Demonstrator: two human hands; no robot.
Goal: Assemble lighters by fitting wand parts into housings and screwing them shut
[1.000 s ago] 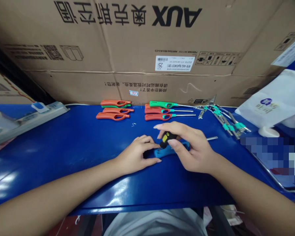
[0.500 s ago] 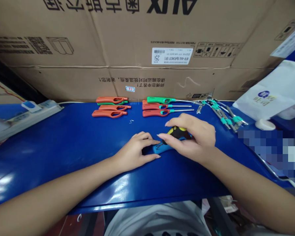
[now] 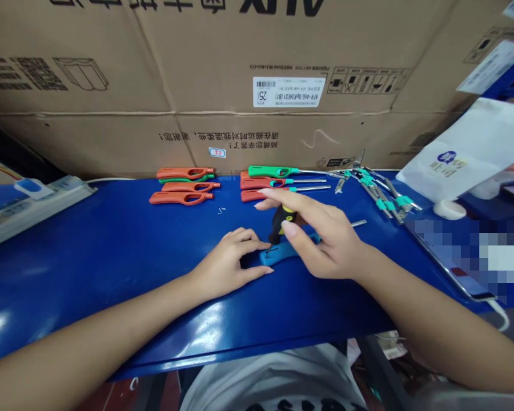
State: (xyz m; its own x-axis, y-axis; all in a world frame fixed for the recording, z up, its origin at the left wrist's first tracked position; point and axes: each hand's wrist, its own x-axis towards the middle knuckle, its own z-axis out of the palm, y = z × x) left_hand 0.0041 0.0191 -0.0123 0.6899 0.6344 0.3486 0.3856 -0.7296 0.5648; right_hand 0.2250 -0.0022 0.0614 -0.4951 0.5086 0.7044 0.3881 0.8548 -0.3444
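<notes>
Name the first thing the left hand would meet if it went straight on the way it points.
The blue handle: its end lies within the grip of the left hand, possibly touching, though depth makes that hard to tell. The screwdriver in the right hand seems next.

glossy blue table — on it orange handles, rod-tipped lighters, a blue lighter, metal tubes, a power strip

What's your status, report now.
Left hand holding blue lighter at its end. Right hand gripping screwdriver, tip at lighter. Right hand hides lighter's middle.
</notes>
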